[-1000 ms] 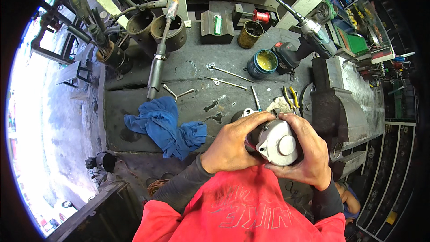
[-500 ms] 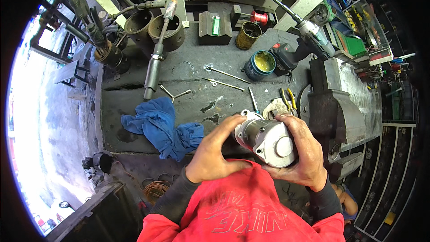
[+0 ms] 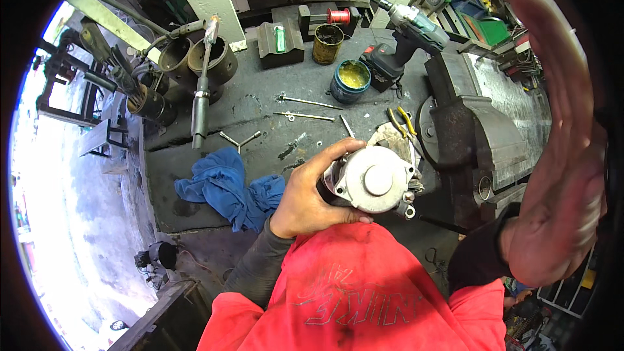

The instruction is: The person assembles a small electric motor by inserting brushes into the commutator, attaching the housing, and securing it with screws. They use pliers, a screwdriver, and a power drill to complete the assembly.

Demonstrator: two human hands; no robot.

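And now the silver cylindrical housing point(image 3: 378, 179) is held by the left hand point(image 3: 307, 198) alone, pinched at its side between thumb and fingers by the near edge of the bench point(image 3: 279, 81), its round end cap turned more squarely to the camera than half a second ago! The right hand point(image 3: 564, 156), wrapped around it then, has been lifted well away to the right, fingers stretched straight but seen edge-on, so whether they are spread cannot be told.
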